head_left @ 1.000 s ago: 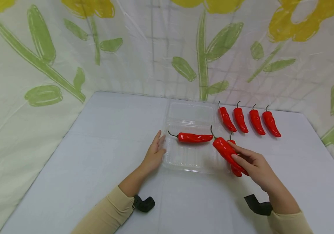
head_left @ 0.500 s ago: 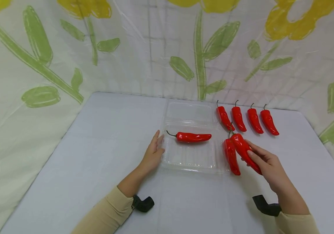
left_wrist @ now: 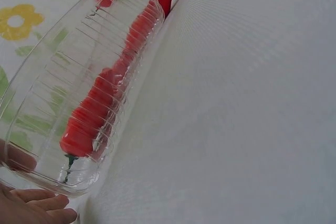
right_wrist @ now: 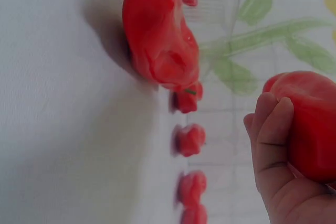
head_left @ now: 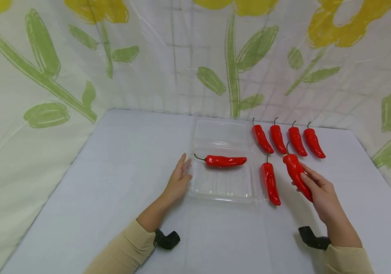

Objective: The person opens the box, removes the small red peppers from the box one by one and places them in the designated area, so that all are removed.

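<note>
My right hand (head_left: 322, 194) grips a red chili pepper (head_left: 295, 171) above the table, stem pointing away from me. In the right wrist view the fingers (right_wrist: 273, 135) wrap round this pepper (right_wrist: 312, 124). My left hand (head_left: 177, 180) rests with fairly straight fingers against the left side of a clear plastic clamshell box (head_left: 221, 192), whose lid lies folded back. One red pepper (head_left: 225, 161) lies crosswise inside the box, stem to the left. Another pepper (head_left: 270, 182) lies by the box's right edge, stem away from me.
Several red peppers (head_left: 296, 140) stand in a row at the back right of the white table (head_left: 123, 152). A curtain (head_left: 154, 68) with painted flowers hangs behind the table's back edge. Each wrist carries a black camera mount (head_left: 167, 239).
My right hand has moved right with its pepper, away from over the box and the pepper at its right edge. My left hand stays at the box's left side.
</note>
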{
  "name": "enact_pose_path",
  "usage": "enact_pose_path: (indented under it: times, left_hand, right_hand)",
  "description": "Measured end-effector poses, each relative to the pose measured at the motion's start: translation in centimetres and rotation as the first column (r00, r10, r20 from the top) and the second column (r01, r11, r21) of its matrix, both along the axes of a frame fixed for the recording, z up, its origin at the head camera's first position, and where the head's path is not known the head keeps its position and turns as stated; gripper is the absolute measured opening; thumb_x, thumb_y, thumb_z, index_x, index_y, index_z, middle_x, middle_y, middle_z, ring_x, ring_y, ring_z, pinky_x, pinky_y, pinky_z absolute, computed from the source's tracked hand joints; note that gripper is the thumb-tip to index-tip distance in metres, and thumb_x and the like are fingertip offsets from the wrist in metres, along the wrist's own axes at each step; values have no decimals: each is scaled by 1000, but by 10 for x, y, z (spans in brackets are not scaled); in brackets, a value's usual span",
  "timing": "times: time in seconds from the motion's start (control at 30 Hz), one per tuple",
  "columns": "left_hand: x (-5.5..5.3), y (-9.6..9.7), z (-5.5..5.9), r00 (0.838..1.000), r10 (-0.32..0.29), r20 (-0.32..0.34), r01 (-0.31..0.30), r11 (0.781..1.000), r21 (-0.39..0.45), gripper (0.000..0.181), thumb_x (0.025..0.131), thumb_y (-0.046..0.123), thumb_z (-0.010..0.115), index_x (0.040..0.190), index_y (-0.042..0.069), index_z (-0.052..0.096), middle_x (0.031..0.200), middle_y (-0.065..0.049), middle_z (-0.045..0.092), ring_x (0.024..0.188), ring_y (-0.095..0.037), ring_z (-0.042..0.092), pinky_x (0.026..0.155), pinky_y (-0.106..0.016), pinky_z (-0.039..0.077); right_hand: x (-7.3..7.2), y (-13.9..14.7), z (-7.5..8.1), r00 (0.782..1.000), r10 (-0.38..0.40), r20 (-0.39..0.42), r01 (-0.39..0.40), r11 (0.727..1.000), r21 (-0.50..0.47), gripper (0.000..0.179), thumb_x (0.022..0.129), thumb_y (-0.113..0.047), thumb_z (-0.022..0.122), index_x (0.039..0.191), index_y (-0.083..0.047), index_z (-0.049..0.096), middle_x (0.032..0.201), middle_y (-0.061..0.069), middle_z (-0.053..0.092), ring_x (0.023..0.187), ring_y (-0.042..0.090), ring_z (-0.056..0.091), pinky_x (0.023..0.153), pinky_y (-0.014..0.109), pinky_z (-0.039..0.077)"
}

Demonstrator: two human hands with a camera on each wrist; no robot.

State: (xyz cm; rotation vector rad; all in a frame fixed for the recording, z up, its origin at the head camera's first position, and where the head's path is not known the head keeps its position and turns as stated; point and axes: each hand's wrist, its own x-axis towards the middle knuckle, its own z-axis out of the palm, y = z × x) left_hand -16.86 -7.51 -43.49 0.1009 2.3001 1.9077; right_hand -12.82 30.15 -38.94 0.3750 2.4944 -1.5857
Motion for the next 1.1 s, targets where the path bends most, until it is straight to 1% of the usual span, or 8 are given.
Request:
enact_pose_path:
  times: [0.13, 0.33, 0.43, 0.57, 0.73, 0.83, 0.97, 1.1]
  left_hand:
    - [0, 0, 0, 1000, 2, -2, -2, 1000, 3, 70, 88, -5, 36, 150, 8, 9, 151, -16, 29, 142, -28, 24, 115, -47, 18]
    - [0, 0, 1, 1000, -7, -9, 7, 1000, 13, 69, 88, -6, 36, 150, 7, 8, 152, -17, 28, 142, -29, 24, 114, -46, 19]
    - [2, 0, 5, 1000, -15, -9, 15, 1000, 20, 69, 88, -7, 35, 150, 6, 8, 152, -19, 27, 142, -30, 23, 114, -47, 18]
    - [3, 0, 6, 1000, -10, -2, 10, 1000, 22, 69, 88, -6, 35, 150, 7, 8, 152, -18, 27, 142, -29, 23, 115, -47, 18]
    - [0, 0, 1, 1000, -7, 1, 7, 1000, 21, 70, 88, -6, 36, 150, 8, 8, 152, -16, 27, 142, -28, 23, 115, -46, 18]
    - [0, 0, 2, 1000, -4, 7, 4, 1000, 14, 69, 88, -5, 35, 150, 8, 8, 152, -16, 27, 142, -28, 22, 115, -46, 18]
    - [0, -1, 3, 1000, 0, 14, 0, 1000, 3, 68, 89, -4, 35, 151, 10, 8, 153, -15, 27, 143, -27, 21, 115, -46, 17]
    - [0, -1, 3, 1000, -9, 5, 9, 1000, 6, 68, 89, -5, 35, 150, 9, 8, 153, -15, 26, 143, -27, 20, 115, -46, 16]
  right_hand:
    - [-2, 4, -3, 999, -40, 6, 41, 999, -31, 62, 94, -47, 40, 149, -24, 21, 106, -23, 43, 89, -5, 52, 74, 15, 51]
    - [-2, 9, -9, 994, -94, 51, 102, 978, -183, 73, 89, -51, 48, 149, -23, 20, 110, -20, 41, 88, -5, 53, 74, 15, 52]
    - [-4, 11, -12, 990, -111, 90, 127, 972, -198, 75, 87, -53, 50, 149, -24, 20, 111, -20, 39, 94, -3, 46, 74, 14, 51]
    - [-7, 13, -19, 986, -118, 122, 130, 987, -96, 72, 89, -52, 47, 149, -25, 20, 114, -16, 41, 99, 3, 38, 73, 12, 49]
    - [-9, 10, -27, 988, -125, 90, 121, 991, 51, 67, 93, -49, 41, 150, -19, 19, 139, 15, 36, 106, 10, 38, 69, 9, 48]
    - [-9, 8, -30, 991, -113, 70, 105, 988, 111, 67, 94, -48, 39, 150, -16, 17, 146, 23, 28, 119, 26, 37, 66, 8, 46]
    - [-9, 4, -33, 996, -73, 56, 59, 973, 221, 66, 95, -45, 38, 150, -14, 17, 146, 28, 28, 129, 44, 31, 80, 28, 54]
    - [-10, 2, -35, 998, -39, 44, 24, 951, 307, 66, 96, -44, 37, 149, -11, 18, 145, 30, 29, 128, 49, 34, 94, 52, 44]
